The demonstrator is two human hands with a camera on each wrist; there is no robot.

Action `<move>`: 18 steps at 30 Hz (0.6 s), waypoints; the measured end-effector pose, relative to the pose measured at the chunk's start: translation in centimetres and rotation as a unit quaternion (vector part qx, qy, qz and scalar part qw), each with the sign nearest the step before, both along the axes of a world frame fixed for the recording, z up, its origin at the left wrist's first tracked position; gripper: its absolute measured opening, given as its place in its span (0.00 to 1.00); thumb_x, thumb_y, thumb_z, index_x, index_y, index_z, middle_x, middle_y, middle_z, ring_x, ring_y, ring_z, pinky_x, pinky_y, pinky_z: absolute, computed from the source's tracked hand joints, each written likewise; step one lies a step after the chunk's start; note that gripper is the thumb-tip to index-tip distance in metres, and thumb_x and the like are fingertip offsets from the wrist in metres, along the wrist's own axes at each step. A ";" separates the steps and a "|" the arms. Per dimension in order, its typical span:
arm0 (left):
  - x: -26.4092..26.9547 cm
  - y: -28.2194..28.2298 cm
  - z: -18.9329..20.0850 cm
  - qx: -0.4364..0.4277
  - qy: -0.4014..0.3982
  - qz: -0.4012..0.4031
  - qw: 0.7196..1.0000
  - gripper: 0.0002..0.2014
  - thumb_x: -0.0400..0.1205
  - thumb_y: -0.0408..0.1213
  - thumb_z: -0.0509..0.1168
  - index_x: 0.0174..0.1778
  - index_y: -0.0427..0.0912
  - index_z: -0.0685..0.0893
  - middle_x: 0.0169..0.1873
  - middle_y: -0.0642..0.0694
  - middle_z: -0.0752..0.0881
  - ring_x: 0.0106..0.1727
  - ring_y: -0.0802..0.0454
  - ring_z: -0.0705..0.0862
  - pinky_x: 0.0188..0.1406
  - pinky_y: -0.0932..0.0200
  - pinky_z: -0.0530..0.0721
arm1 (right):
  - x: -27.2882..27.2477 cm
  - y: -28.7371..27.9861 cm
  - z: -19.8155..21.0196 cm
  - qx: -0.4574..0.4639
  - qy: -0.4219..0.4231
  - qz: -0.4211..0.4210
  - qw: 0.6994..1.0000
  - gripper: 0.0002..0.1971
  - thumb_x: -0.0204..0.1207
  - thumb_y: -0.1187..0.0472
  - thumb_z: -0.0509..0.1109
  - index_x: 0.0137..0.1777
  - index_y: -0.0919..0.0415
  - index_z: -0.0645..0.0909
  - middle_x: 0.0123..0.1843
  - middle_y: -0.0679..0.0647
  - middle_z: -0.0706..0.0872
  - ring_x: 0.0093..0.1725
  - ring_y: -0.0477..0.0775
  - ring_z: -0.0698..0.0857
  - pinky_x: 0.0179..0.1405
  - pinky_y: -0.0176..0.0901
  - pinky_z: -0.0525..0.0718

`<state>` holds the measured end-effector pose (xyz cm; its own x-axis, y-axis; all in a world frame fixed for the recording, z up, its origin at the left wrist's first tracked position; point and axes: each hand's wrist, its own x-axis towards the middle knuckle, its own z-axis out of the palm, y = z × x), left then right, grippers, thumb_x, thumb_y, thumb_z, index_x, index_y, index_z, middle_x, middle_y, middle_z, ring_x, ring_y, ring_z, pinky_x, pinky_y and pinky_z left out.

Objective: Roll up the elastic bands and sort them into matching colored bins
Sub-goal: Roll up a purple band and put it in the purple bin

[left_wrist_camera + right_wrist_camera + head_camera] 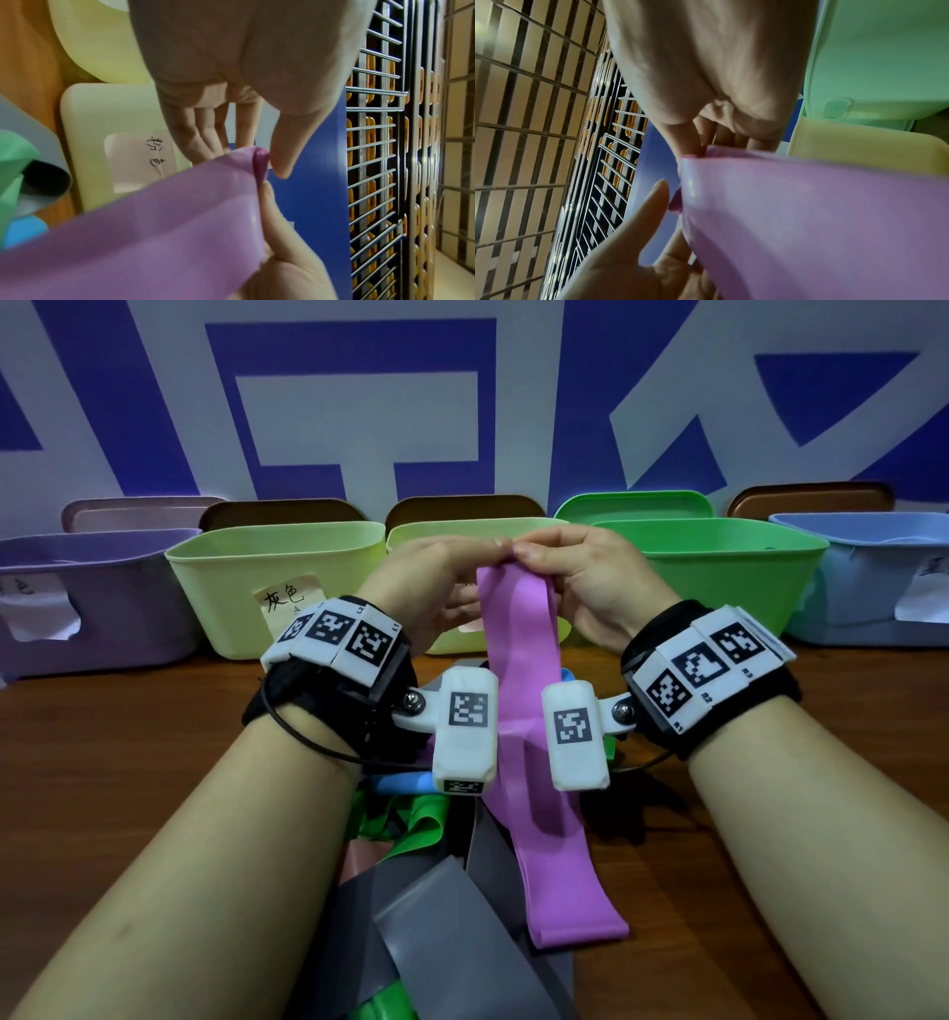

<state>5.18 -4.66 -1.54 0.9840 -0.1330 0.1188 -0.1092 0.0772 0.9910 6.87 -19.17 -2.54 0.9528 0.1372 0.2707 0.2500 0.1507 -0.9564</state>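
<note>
A long pink elastic band (518,711) hangs from both raised hands down to the table, and its lower end lies on a pile of bands. My left hand (495,551) and right hand (528,551) pinch its top edge side by side, fingertips almost touching. In the left wrist view the thumb and fingers of the left hand (266,162) pinch a small rolled lip at the top of the pink band (154,233). The right wrist view shows the right hand (695,151) pinching the same edge of the pink band (808,223).
Along the back stand a purple bin (92,608), a yellow-green labelled bin (231,588), a second pale yellow bin (411,536) behind my hands, a green bin (719,577) and a blue bin (873,588). Grey (426,906), green (416,819) and blue (400,783) bands lie piled near me.
</note>
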 end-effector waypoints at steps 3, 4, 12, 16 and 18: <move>0.0 -0.1 -0.2 0.028 -0.009 0.014 0.999 0.09 0.82 0.38 0.67 0.37 0.42 0.84 0.22 0.51 0.82 0.21 0.59 0.80 0.27 0.67 0.81 | 0.1 -0.2 0.0 0.004 -0.001 -0.002 1.000 0.07 0.76 0.75 0.67 0.42 0.64 0.82 0.39 0.57 0.86 0.38 0.51 0.85 0.42 0.41 0.84; 0.0 -0.2 -0.2 0.027 -0.015 0.015 0.999 0.08 0.83 0.36 0.67 0.38 0.40 0.84 0.21 0.51 0.83 0.20 0.60 0.80 0.26 0.67 0.81 | 0.0 -0.2 0.1 0.003 0.000 -0.005 1.000 0.08 0.76 0.76 0.67 0.42 0.64 0.82 0.38 0.56 0.86 0.38 0.51 0.84 0.42 0.41 0.84; 0.3 0.1 -0.2 -0.007 -0.030 0.038 0.999 0.07 0.80 0.24 0.67 0.49 0.39 0.86 0.29 0.49 0.87 0.27 0.59 0.84 0.29 0.70 0.82 | -0.1 -0.1 -0.1 -0.002 0.033 0.020 0.999 0.08 0.79 0.65 0.68 0.56 0.57 0.81 0.45 0.55 0.87 0.39 0.50 0.85 0.39 0.38 0.84; 0.4 -0.1 -0.3 -0.018 -0.040 0.043 0.998 0.09 0.79 0.21 0.66 0.48 0.39 0.86 0.33 0.47 0.87 0.28 0.59 0.84 0.30 0.69 0.82 | -0.1 0.2 -0.3 -0.048 0.022 -0.008 0.999 0.06 0.81 0.64 0.66 0.45 0.61 0.84 0.35 0.54 0.84 0.32 0.47 0.81 0.32 0.36 0.81; 0.6 -0.2 -0.4 -0.018 -0.026 0.042 0.999 0.07 0.78 0.25 0.68 0.48 0.41 0.85 0.34 0.46 0.87 0.30 0.56 0.84 0.29 0.67 0.82 | 0.0 0.2 -0.1 -0.021 0.008 -0.015 1.000 0.07 0.80 0.71 0.66 0.43 0.62 0.83 0.35 0.55 0.84 0.32 0.49 0.82 0.34 0.38 0.81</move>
<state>5.73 -4.90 -1.93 0.9838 -0.0458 0.1736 -0.1683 0.1015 0.9805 6.85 -19.01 -2.59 0.9610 0.1192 0.2495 0.2380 0.1026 -0.9658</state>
